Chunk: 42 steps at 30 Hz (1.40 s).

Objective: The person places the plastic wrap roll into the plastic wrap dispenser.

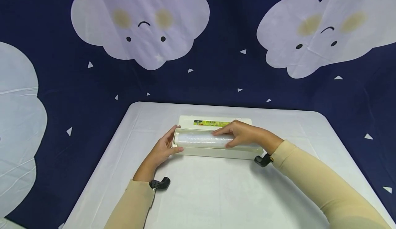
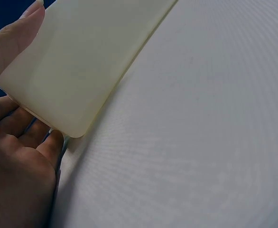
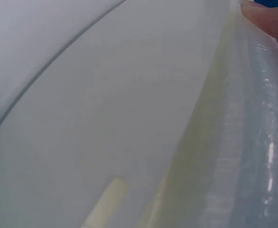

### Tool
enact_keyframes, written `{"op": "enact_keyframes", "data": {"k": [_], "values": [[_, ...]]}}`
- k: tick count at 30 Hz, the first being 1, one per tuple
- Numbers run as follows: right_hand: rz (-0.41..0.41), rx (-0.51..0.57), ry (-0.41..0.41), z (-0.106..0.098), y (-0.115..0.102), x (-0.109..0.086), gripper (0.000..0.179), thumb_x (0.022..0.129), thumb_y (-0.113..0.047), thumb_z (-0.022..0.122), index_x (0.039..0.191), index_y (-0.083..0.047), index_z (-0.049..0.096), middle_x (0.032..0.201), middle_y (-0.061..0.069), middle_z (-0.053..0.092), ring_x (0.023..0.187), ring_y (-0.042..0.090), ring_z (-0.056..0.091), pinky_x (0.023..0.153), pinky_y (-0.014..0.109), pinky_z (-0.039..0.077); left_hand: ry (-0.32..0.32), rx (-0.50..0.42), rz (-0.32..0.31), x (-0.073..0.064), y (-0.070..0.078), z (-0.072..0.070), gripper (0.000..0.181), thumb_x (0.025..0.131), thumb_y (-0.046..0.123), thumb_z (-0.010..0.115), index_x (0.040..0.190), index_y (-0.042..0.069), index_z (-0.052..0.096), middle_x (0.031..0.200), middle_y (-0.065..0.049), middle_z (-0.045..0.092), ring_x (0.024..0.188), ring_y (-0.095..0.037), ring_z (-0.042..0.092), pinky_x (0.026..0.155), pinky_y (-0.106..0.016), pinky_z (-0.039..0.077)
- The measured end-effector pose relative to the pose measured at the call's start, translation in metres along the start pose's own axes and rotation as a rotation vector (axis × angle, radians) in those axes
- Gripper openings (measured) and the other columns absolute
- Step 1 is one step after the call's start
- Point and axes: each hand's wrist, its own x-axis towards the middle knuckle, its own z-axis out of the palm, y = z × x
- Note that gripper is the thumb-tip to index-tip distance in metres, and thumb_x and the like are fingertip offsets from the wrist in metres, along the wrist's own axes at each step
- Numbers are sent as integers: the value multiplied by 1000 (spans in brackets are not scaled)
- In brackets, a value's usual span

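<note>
A long off-white cling film box (image 1: 213, 152) lies across the white table, its lid (image 1: 186, 122) tipped back on the far side and bearing a green-yellow label (image 1: 210, 123). In its trough sits a shiny, clear roll of cling film (image 1: 195, 139). At the box's left end my left hand (image 1: 160, 150) grips it, thumb on the front wall (image 2: 87, 61) and fingers behind the end. My right hand (image 1: 242, 133) reaches over from the right and holds the roll between thumb and fingers. The right wrist view shows the roll (image 3: 262, 137) close up, with a thumb at its far end.
The white-covered table (image 1: 191, 194) extends around the box on every side. Beyond its back edge hangs a dark blue cloth (image 1: 222, 81) printed with clouds and small triangles. Small black wrist cameras (image 1: 160, 183) sit on both wrists.
</note>
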Motion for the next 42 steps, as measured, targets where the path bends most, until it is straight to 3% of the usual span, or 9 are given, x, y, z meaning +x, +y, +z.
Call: {"op": "enact_keyframes", "data": {"k": [7,13,20,31,42], "values": [[-17,26,-6,1,2,3,66,82,-1,89,143,-10,67,143,-4,63,135,17,55,112,36,46,-6,-42,4,1,-1,0,108,85,4,90,168,9,22,169,1,31,155,-19,26,118,-21,28],[5,123,-31,4,5,3,64,84,2,87,143,-8,66,145,-3,61,139,17,51,114,33,44,-4,-45,7,1,-1,0,106,85,3,89,168,10,24,169,0,31,154,-19,27,117,-19,29],[45,198,-42,5,9,2,64,85,3,86,144,-10,65,147,-5,59,141,13,48,114,31,42,0,-38,-22,-8,29,8,102,87,-8,82,167,1,19,171,-10,26,156,-26,23,117,-18,27],[100,265,-54,6,15,3,63,86,3,85,144,-12,66,146,-4,60,140,13,49,114,30,42,-2,-36,-14,-9,29,8,102,87,-7,82,167,1,20,171,-10,26,156,-26,22,117,-16,26],[100,326,-62,7,20,5,64,86,3,84,145,-11,65,148,1,58,139,16,50,114,31,42,-14,-54,-10,-9,29,7,102,87,-7,82,167,1,19,171,-11,25,157,-28,21,117,-16,26]]}}
